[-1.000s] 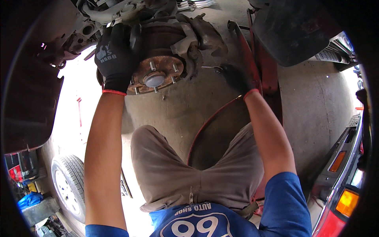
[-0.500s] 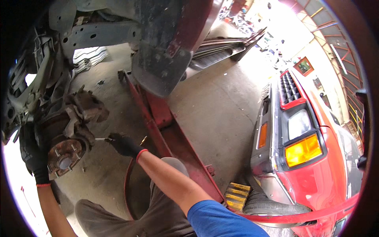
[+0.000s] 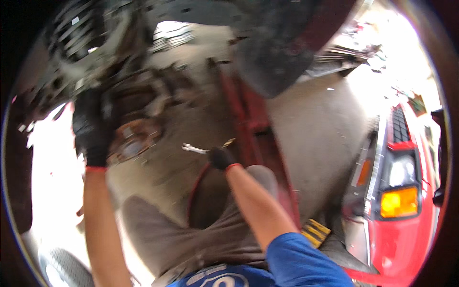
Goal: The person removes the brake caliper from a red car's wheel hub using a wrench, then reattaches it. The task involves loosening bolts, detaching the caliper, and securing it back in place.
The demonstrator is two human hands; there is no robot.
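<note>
My right hand (image 3: 221,159), in a black glove with a red cuff, is closed around a silver wrench (image 3: 193,149). The wrench's open-ended head points left, over the concrete floor and apart from the car. My left hand (image 3: 92,126), gloved the same way, is raised against the dark suspension parts (image 3: 79,62) beside a rusty wheel hub (image 3: 133,138). Motion blur and the parts hide its fingers, so I cannot make out a grip. Above and right of the hub, the brake parts (image 3: 167,88) are smeared.
A red steel beam (image 3: 244,112) runs along the floor past my right hand. By it curves a thin red hose (image 3: 191,198) with a brass-coloured end. Dark bodywork (image 3: 272,57) hangs overhead. A red vehicle (image 3: 406,239) stands right, near a yellow-black block (image 3: 315,233).
The view has swung, shifting the scene rightward. My right hand has drawn the wrench back from the hub, and its head now shows. My left hand stays up at the suspension.
</note>
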